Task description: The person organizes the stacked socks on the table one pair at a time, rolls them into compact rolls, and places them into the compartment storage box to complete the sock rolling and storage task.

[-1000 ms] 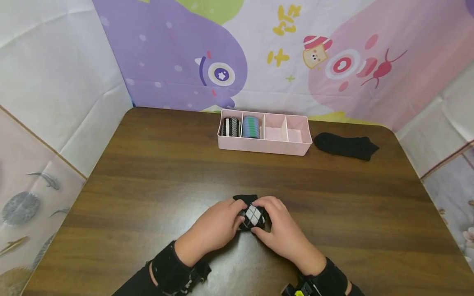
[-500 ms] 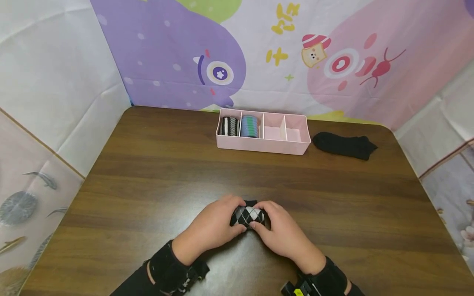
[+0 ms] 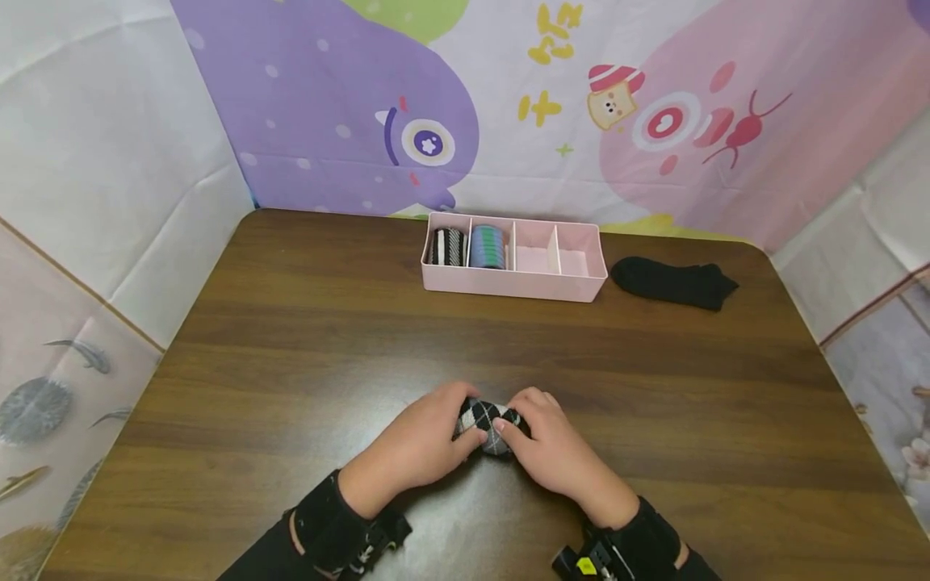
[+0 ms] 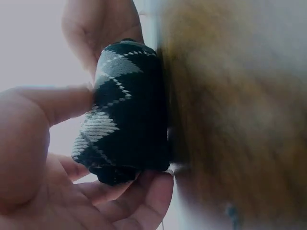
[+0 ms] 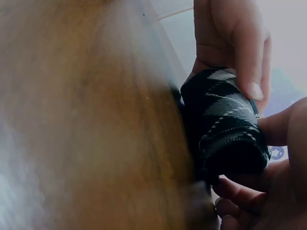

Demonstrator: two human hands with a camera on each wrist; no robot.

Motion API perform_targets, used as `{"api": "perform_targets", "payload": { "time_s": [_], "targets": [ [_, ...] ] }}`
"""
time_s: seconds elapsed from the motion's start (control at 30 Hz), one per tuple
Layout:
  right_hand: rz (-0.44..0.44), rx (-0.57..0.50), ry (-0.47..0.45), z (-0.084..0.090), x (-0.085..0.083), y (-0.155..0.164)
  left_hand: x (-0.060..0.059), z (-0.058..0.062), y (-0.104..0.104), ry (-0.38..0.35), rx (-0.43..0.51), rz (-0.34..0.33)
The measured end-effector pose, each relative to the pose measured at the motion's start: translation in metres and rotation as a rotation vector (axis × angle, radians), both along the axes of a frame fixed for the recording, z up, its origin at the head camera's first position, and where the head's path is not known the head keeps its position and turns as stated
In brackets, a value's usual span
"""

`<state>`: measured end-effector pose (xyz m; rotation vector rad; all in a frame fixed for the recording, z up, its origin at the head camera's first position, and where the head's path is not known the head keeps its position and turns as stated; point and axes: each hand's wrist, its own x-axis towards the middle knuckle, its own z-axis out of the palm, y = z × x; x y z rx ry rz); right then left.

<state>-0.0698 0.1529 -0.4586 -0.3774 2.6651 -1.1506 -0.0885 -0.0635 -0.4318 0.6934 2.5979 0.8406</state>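
The loose black tail seen earlier is now rolled in; the sock (image 3: 488, 424) sits low in the frame's centre on the worktop (image 3: 291, 339). Left hand (image 3: 421, 442) and right hand (image 3: 554, 448) both curl around it. Keeping thumbs pressing evenly should hold the roll tight.

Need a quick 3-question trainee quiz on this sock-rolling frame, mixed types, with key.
1. True or false: both the left hand and the right hand grip the argyle sock roll.
2. How many compartments of the pink organizer hold rolled socks?
A. one B. two C. four
3. Fill in: the flat black sock lies on the table, to the ____ of the organizer in the head view.

Key: 1 true; 2 B, the two leftmost; 3 right.
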Motion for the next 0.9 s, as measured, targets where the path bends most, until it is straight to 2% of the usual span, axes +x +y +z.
{"api": "perform_targets", "payload": {
  "time_s": [0.13,0.27,0.37,0.47,0.67,0.77,0.9],
  "targets": [
    [0.008,0.004,0.014,-0.0014,0.0004,-0.0014,0.0018,-0.0007,-0.0022,0.082,-0.042,-0.018],
    [0.074,-0.058,0.100,0.0019,0.0034,-0.0042,0.0017,-0.0009,-0.0026,0.132,-0.069,-0.036],
    [0.135,-0.076,0.164,0.0052,0.0057,-0.0048,0.0007,-0.0007,-0.0019,0.127,-0.082,-0.057],
    [0.172,-0.015,0.208,0.0053,0.0064,-0.0034,0.0003,-0.0008,0.0003,0.110,-0.088,-0.057],
    [0.179,0.059,0.191,0.0031,0.0028,-0.0005,0.0001,-0.0017,0.0034,0.085,-0.039,0.002],
    [0.164,0.048,0.163,0.0021,0.0009,0.0008,0.0009,-0.0014,0.0030,0.140,-0.042,-0.006],
    [0.152,0.043,0.143,0.0001,0.0003,0.0026,0.0001,-0.0013,0.0017,0.263,-0.069,-0.091]
  ]
}}
